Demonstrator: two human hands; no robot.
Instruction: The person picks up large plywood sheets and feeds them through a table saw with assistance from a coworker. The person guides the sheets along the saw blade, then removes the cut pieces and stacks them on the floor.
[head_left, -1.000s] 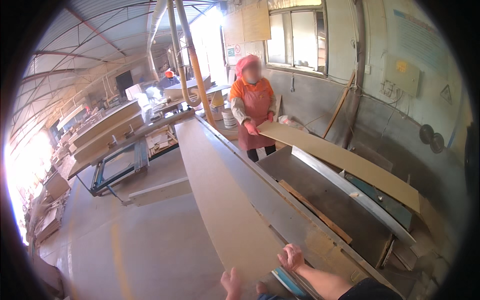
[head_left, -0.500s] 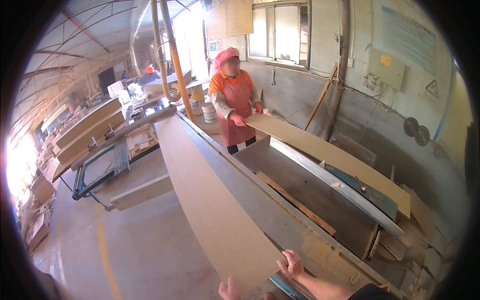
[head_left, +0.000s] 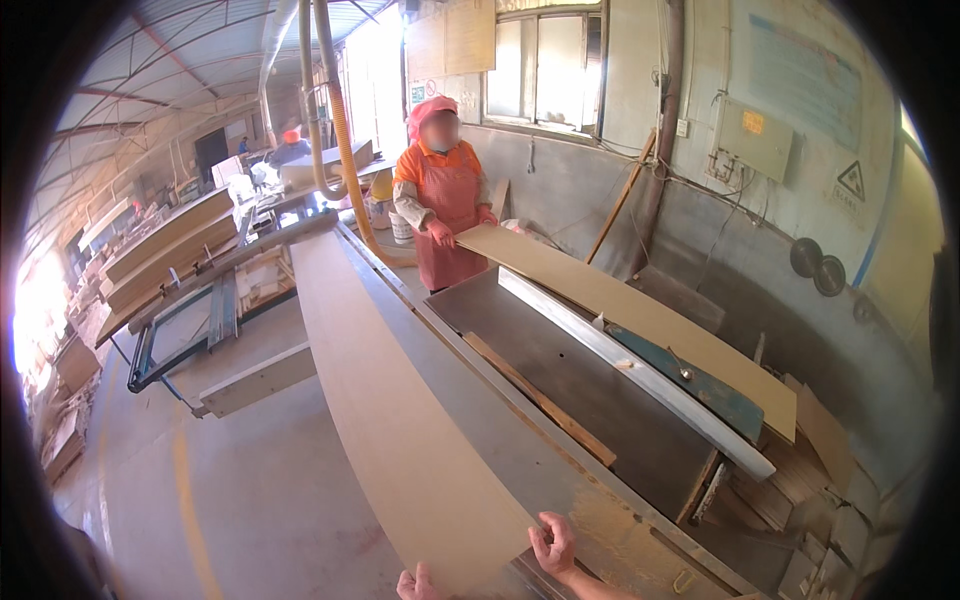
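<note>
A long, pale wooden board [head_left: 385, 400] stretches away from me along the left side of the saw table. My right hand [head_left: 556, 545] is closed at its near right corner, thumb and curled fingers against the edge. At the near left corner, my left hand [head_left: 416, 582] grips the board's end; only part of it shows at the picture's lower edge. Across the table, a person [head_left: 448, 200] in a pink cap, apron and gloves holds the far end of a second long board [head_left: 620, 310], which rests beyond a metal fence [head_left: 640, 370].
The grey table [head_left: 590, 500] carries a narrow wooden strip [head_left: 540, 398] and sawdust near my right hand. A blue-framed support [head_left: 180, 335] stands left. Stacked boards [head_left: 170, 245] lie behind it. Offcuts [head_left: 780, 490] sit right; an orange hose [head_left: 345, 150] hangs at the far end.
The view has shifted a little, so the scene sits further left in the picture. Both my hands stay at the near end of the board. The other person still holds the second board.
</note>
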